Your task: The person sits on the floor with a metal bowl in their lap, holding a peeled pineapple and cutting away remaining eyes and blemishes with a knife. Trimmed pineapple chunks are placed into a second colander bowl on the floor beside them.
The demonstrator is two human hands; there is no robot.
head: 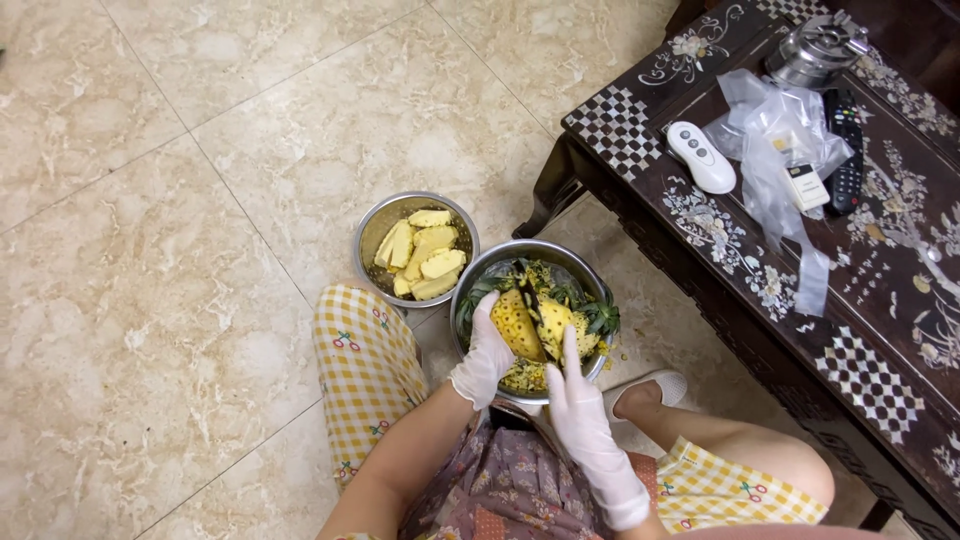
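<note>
The person squatted on the tiled floor (pixel 180 200), both hands in white gloves reaching forward over a steel bowl (pixel 590 285) at twelve o'clock from the knees. The left hand (pixel 487 345) came in from seven o'clock, forearm bare, fingers curled round the left side of a half-peeled pineapple (pixel 520 325) and gripping it. The right hand (pixel 578 400) rose from five o'clock, glove reaching well up the wrist; its fingers were closed on a knife (pixel 533 305), whose dark blade lay against the fruit, index finger stretched along it. The pineapple sat tilted inside the bowl, over green leaves and peelings.

A smaller bowl (pixel 372 232), at ten o'clock and touching the first, held yellow pineapple chunks (pixel 425 255).

On the dark inlaid table (pixel 880 380), at two o'clock, a crumpled clear plastic bag (pixel 775 150) lay spread with a small white and dark box (pixel 806 185) inside. A white oval remote (pixel 701 156) lay just at its nine o'clock, a black remote (pixel 848 150) at its three o'clock, and a round metal lidded pot (pixel 812 50) at its twelve.
</note>
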